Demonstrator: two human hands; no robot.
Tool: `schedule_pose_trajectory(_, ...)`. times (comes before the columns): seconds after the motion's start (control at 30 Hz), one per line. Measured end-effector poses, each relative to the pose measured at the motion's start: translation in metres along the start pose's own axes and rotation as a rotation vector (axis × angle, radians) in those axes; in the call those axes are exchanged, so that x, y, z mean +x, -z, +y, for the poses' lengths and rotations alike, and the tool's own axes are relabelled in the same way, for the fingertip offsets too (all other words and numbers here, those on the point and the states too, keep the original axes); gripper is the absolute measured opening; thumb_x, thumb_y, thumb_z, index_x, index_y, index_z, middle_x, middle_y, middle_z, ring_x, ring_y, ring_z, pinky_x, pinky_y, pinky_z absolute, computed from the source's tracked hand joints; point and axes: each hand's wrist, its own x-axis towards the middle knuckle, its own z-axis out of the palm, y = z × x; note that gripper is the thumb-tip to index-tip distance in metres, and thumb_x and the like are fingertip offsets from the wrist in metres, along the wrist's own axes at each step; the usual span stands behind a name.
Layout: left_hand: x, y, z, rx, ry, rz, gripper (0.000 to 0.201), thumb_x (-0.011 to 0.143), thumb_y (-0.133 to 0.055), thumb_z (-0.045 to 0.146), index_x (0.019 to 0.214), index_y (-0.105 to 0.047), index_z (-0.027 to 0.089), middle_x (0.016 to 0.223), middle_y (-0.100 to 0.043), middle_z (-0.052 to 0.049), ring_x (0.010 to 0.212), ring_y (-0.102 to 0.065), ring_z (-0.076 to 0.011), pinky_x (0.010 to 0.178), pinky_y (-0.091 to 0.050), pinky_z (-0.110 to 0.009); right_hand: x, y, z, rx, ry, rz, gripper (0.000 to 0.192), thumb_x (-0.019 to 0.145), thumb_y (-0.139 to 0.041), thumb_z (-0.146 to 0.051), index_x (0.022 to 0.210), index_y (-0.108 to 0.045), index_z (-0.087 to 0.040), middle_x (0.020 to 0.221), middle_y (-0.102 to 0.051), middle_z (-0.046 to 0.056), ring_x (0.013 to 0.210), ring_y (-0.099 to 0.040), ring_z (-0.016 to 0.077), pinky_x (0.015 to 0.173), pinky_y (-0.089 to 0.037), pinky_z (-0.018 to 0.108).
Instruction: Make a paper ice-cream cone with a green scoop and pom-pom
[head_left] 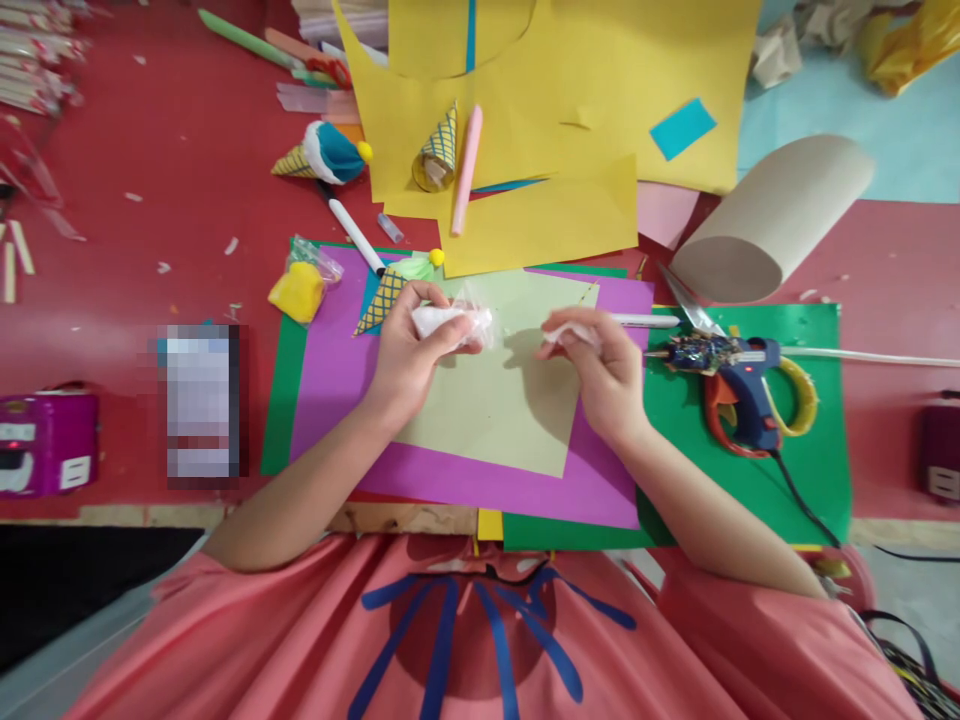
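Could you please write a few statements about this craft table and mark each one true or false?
1. The left hand holds a clear bag of white stuff. True.
2. The glue gun lies on the purple sheet. False: it lies on the green sheet, right of the purple one.
3. The right hand pinches a small white piece. True.
4. The brown paper roll stands upright. False: it lies on its side.
5. A bag of yellow stuff lies left of the left hand. True.

Craft table: coloured paper (570,215), glue gun (739,385)
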Motion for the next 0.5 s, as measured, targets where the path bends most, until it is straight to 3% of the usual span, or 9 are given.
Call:
schedule_pose_trajectory(0.07,-0.003,-0.002,0.000,0.025,0.016,-0.051,0.041,0.070,-0.080,0.039,0.085,-0.045,0.022,0.080,-0.060,0.004,0.068,-0.067,-0.0095,0.054,-0.058,-0.018,-0.004,0.001,0.000,-0.106,0.057,-0.117,0.017,0.091,-0.050,-0.020,0.094,-0.067,-0.022,0.090,-0.062,0.001,0.072,-0.060,0.0114,0.073,-0.051,0.030)
schedule_pose_trajectory(0.23,-0.012,-0.007,0.004,0.138,0.015,-0.150,0.041,0.070,-0.080,0.039,0.085,-0.046,0.021,0.083,-0.059,0.003,0.071,-0.066,-0.0098,0.058,-0.059,-0.020,-0.009,0.001,-0.008,-0.335,0.130,-0.257,0.027,0.089,-0.053,-0.025,0.113,-0.065,-0.021,0.082,-0.063,0.000,0.071,-0.055,0.0126,0.069,-0.046,0.028)
schedule_pose_trajectory(0.5,-0.018,-0.010,0.006,0.263,-0.065,-0.159,0.039,0.073,-0.079,0.042,0.086,-0.048,0.022,0.083,-0.057,0.002,0.073,-0.061,-0.0095,0.061,-0.050,-0.019,-0.006,-0.003,-0.006,-0.139,-0.117,-0.412,0.034,0.090,-0.057,-0.038,0.112,-0.067,-0.014,0.075,-0.064,-0.001,0.056,-0.048,0.0063,0.053,-0.040,0.020)
